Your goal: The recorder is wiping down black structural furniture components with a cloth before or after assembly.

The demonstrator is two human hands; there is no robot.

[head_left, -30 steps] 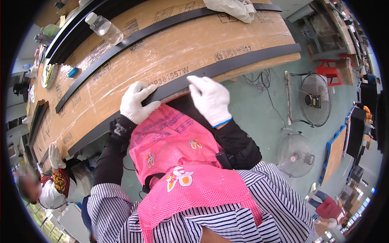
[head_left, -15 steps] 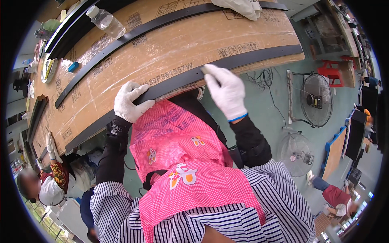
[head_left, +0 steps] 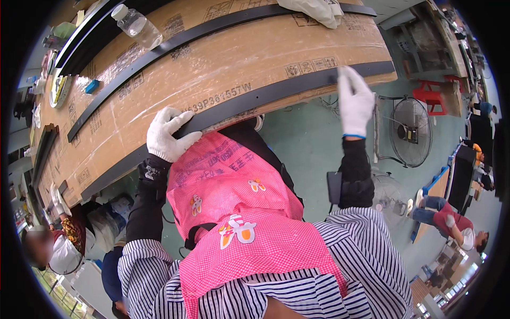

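Observation:
A long dark grey strip (head_left: 255,99) lies along the near edge of a cardboard-covered table (head_left: 212,69). My left hand (head_left: 169,134), in a white glove, grips the strip between thumb and fingers left of the middle. Near its right end, my right hand (head_left: 356,103), also gloved in white, has its fingers pressed together at the strip's face. Whatever those fingertips may hold is blurred and hidden. Farther back, a second dark strip (head_left: 175,45) lies across the table, with a white cloth (head_left: 316,11) over part of it.
A clear bottle (head_left: 137,26) and a small blue block (head_left: 92,86) rest at the far left. On the floor to the right are a fan (head_left: 410,132) and a red stool (head_left: 431,95). One co-worker (head_left: 66,250) is at the left, another (head_left: 451,223) at the right.
My right hand has slid right along the near strip, from about its middle to near its right end. My left hand keeps its grip. The co-worker at the right has moved.

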